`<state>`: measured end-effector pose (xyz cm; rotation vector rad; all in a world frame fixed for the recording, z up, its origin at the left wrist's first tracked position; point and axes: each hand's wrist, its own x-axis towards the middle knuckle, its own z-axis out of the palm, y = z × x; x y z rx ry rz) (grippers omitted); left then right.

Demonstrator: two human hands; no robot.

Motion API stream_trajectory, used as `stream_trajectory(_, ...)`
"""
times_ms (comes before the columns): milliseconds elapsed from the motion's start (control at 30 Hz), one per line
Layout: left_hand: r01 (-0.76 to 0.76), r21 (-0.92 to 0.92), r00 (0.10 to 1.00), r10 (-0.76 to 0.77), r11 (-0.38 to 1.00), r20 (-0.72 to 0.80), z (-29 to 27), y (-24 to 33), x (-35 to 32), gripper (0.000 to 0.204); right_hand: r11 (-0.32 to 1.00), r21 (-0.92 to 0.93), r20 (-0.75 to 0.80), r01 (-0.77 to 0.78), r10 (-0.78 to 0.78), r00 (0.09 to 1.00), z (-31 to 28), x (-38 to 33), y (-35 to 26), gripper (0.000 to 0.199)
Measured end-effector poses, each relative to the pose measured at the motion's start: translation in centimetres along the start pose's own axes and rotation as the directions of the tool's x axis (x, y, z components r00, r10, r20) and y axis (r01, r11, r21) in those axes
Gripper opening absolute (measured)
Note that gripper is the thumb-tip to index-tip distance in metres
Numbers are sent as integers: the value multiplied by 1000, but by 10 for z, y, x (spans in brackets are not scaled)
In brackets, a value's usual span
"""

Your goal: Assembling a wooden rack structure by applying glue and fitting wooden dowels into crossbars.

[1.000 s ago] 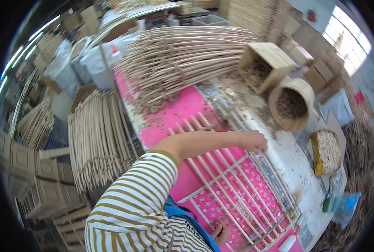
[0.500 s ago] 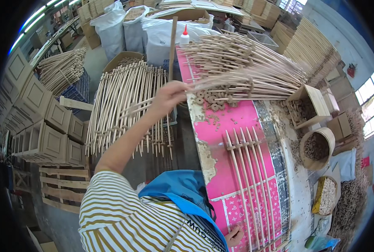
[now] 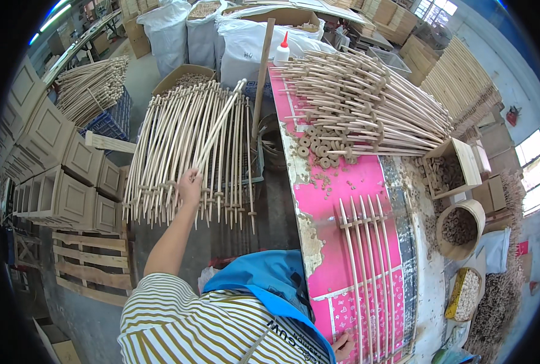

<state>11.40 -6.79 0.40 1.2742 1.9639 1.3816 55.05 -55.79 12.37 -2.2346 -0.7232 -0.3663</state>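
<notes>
My left hand (image 3: pixel 189 187) is closed around thin wooden rods (image 3: pixel 219 128), over a dense pile of similar rods (image 3: pixel 168 130). The held rods slant up to the right, their knobbed ends toward the far side; I cannot tell exactly how many there are. My right hand (image 3: pixel 344 346) is low at the near edge of the pink-covered table (image 3: pixel 330 255). Its fingers look curled, and what they may hold is hidden. Beside it several pointed rods (image 3: pixel 367 267) lie side by side, each with a wooden ring near its far tip.
A large heap of ringed rods (image 3: pixel 367 103) covers the table's far end, with loose wooden rings (image 3: pixel 318 148) before it. A white glue bottle (image 3: pixel 282 51) with a red tip stands behind. A wooden box (image 3: pixel 452 167) and a round tub (image 3: pixel 461 221) hold small parts at right.
My left hand has swung left and nearer from the table's far edge to the rod pile, carrying rods. My right hand has stayed near the table edge. The view has shifted slightly.
</notes>
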Motion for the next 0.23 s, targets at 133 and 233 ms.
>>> stream_trajectory(133, 170, 43, 985, -168, 985, -39, 60, -26, 16, 25, 983, -183, 69, -12, 25, 997, -9, 6, -6, 35)
stream_trajectory(233, 297, 105, 955, -292, 949, -61, 105, 13, 18, 27, 961, -269, 48, -60, 75, 996, -3, 5, 9, 36)
